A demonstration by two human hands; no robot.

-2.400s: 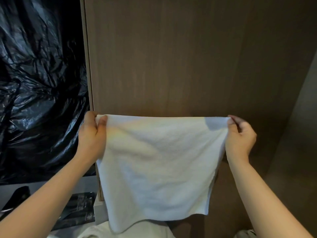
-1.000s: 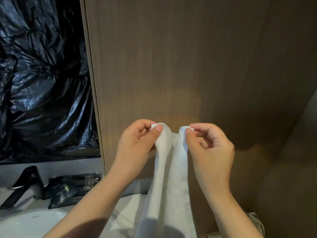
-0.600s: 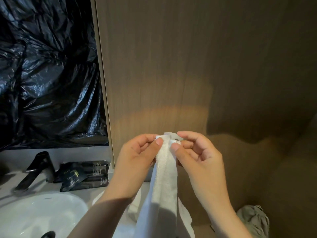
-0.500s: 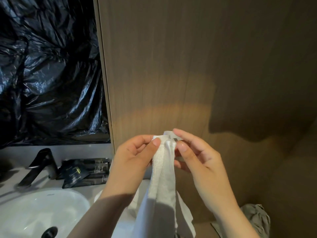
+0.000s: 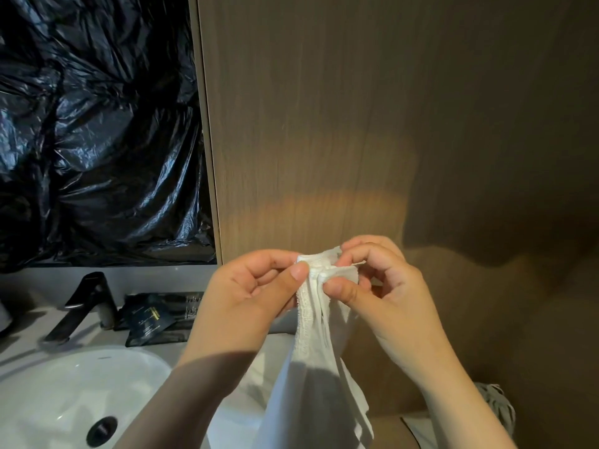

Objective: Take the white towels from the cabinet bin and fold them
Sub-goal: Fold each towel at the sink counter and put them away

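Towel [image 5: 311,367] hangs vertically | top corners pinched together by left hand [image 5: 256,296], right hand [image 5: 382,293] fingers

This is a bathroom, by its fittings perhaps a hotel's. At near left a white oval basin [image 5: 61,387] with a dark drain [image 5: 101,431] is sunk in a pale table [image 5: 22,346], and a matte black tap [image 5: 85,301] stands at its far edge. Black toiletry sachets [image 5: 152,319] with gold print lie just beside the tap. Wood-grain panelling [image 5: 324,124] fills the right, and crumpled black plastic sheeting [image 5: 97,131] covers the wall above the basin. A white towel [image 5: 311,367] hangs in front.
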